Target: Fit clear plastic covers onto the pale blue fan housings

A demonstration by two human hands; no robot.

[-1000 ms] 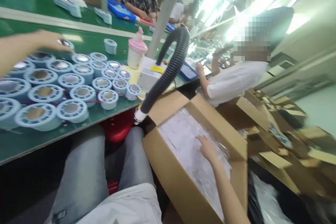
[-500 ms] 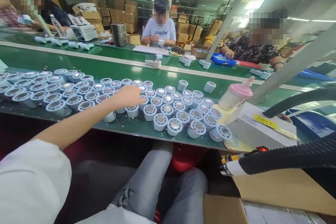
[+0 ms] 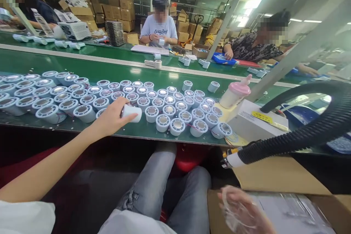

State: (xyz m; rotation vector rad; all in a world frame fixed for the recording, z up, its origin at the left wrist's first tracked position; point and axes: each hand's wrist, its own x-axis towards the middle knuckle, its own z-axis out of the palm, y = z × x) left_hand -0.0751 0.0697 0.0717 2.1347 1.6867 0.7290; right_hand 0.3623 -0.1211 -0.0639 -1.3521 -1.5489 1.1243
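1. Left hand [image 3: 113,116], left of centre in the frame: thumb and fingers grasp one pale blue cup [image 3: 133,113], tilted on its side over the green bench [image 3: 149,130]
2. Right hand [image 3: 242,204], lower right and blurred: fingers curled round a clear plastic piece [image 3: 232,215], at the open carton [image 3: 282,175]
3. Best to grip the cup by its side wall, clear of the standing cups [image 3: 169,110], lest one be knocked
4. Mind the thin red wires [image 3: 214,132], centre-right, which could snag
5. The clear piece wants a light pinch, away from the hose nozzle [image 3: 234,160]
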